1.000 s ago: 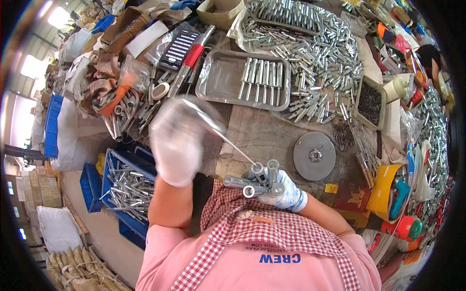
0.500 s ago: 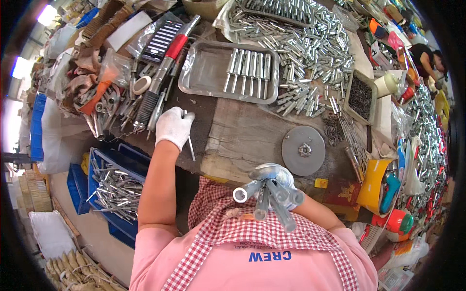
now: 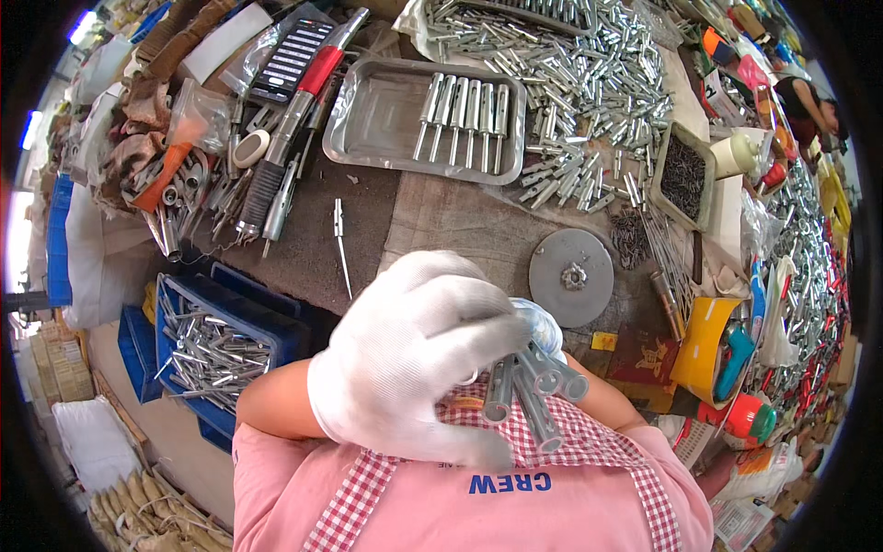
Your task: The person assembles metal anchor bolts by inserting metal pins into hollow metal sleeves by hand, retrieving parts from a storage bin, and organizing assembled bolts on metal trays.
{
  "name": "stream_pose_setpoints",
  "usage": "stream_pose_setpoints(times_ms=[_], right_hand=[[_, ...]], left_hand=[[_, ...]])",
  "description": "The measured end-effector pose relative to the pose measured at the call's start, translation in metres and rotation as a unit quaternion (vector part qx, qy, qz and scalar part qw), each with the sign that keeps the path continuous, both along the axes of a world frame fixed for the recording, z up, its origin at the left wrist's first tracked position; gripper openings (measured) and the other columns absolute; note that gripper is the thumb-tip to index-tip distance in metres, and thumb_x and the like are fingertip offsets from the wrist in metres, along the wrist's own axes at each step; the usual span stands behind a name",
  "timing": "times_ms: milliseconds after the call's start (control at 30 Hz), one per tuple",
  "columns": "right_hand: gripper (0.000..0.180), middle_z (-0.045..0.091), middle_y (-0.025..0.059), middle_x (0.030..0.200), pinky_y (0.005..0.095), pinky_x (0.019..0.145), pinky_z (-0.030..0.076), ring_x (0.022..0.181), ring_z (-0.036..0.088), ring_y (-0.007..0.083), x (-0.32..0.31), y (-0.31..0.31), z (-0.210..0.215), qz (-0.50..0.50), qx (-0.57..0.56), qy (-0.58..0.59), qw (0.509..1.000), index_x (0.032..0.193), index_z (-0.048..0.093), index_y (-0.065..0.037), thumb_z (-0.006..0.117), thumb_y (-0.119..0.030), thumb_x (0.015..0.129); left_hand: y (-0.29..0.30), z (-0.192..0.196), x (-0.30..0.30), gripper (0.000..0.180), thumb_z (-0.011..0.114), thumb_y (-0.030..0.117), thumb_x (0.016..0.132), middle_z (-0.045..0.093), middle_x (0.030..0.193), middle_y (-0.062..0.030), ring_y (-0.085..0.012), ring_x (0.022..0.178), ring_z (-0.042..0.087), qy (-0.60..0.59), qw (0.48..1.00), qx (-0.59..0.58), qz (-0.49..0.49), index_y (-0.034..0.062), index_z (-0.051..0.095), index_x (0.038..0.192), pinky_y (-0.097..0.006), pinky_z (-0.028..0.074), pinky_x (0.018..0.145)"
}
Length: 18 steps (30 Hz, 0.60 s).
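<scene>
My left hand, in a white knit glove, is raised in front of my chest. Its thumb and fingers are spread beside a bundle of hollow metal tubes, and its palm hides part of that bundle. My right hand, gloved too, is closed around the tubes, whose open ends point toward me; most of its fingers are hidden. On the bench beyond my left hand lies a slim metal piece with a thicker slotted end and a thin rod. Several similar pieces stand in a row in a metal tray.
A grey round disc lies right of centre. Loose metal tubes heap at the back. A box of dark small parts stands at the right, a blue bin of metal parts low on the left. Tools and a digital caliper-like gauge crowd the far left.
My left hand has let go of the slim metal piece, which now lies on the bench, and has come back and right to the tubes. My right hand still holds the bundle.
</scene>
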State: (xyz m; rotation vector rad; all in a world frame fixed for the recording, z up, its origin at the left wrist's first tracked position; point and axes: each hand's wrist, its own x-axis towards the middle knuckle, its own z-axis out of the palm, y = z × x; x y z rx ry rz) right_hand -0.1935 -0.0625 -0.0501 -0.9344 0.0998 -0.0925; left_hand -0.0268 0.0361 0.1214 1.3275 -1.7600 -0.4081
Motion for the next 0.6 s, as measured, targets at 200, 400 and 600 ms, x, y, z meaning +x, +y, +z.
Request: stream_pose_setpoints(times_ms=[200, 400, 600], right_hand=[[0.034, 0.061, 0.0042, 0.082, 0.0292, 0.064, 0.048, 0.071, 0.060, 0.0210, 0.006, -0.006, 0.035, -0.111, -0.330, -0.084, 0.934, 0.096, 0.061, -0.008, 0.075, -0.017, 0.066], [0.044, 0.063, 0.0049, 0.090, 0.0283, 0.073, 0.049, 0.081, 0.062, 0.0181, 0.012, -0.004, 0.041, -0.062, -0.332, -0.033, 0.940, 0.102, 0.060, -0.005, 0.078, -0.020, 0.065], [0.050, 0.060, 0.0092, 0.108, 0.0291, 0.086, 0.046, 0.098, 0.058, 0.0169, 0.005, 0.011, 0.023, -0.161, -0.307, 0.008, 0.938, 0.120, 0.048, 0.002, 0.060, 0.004, 0.072]], left_hand=[[-0.004, -0.006, -0.029, 0.043, 0.073, 0.015, 0.046, 0.058, 0.086, -0.0080, -0.0276, 0.078, 0.056, -0.043, 0.996, 0.016, 0.077, 0.0050, 0.061, 0.086, -0.037, 0.046, 0.070], [-0.010, -0.004, -0.026, 0.032, 0.070, 0.008, 0.047, 0.058, 0.081, -0.0067, -0.0276, 0.075, 0.057, -0.090, 0.991, 0.013, 0.095, 0.0061, 0.061, 0.078, -0.036, 0.048, 0.069], [0.013, 0.027, -0.001, 0.028, 0.060, -0.004, 0.065, 0.061, 0.083, -0.0168, -0.0253, 0.076, 0.063, 0.072, 0.983, -0.101, 0.134, -0.0024, 0.057, 0.092, -0.033, 0.050, 0.070]])
